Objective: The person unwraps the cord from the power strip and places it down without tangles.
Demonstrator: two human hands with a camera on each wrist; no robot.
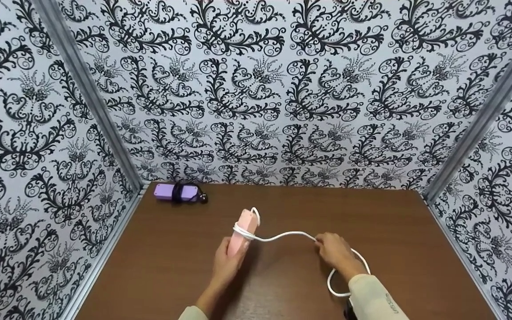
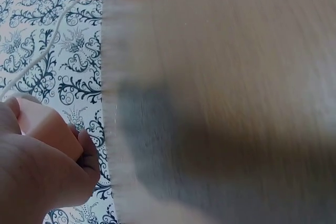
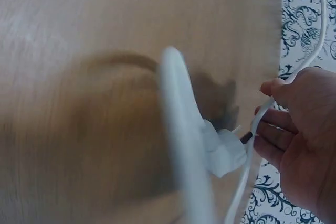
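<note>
My left hand (image 1: pixel 228 262) grips the lower end of a pink power strip (image 1: pixel 248 220), which tilts up above the table. A white cord (image 1: pixel 291 233) is wound round the strip's middle and runs in a slack curve to my right hand (image 1: pixel 336 253). Thumb and fingers of that hand pinch the cord, as the right wrist view also shows. Beyond the pinch the cord loops down beside the right forearm. A white plug (image 3: pixel 227 153) with a dark prong hangs near the right fingers. In the left wrist view, the left palm hides part of the pink strip (image 2: pixel 50 129).
A purple power strip (image 1: pixel 164 191) with a black cord (image 1: pixel 177 193) wrapped round it lies at the table's back left corner. The brown table (image 1: pixel 171 266) is bounded by patterned walls (image 1: pixel 256 89) at the back and both sides, with grey metal posts (image 1: pixel 100 106) at the corners.
</note>
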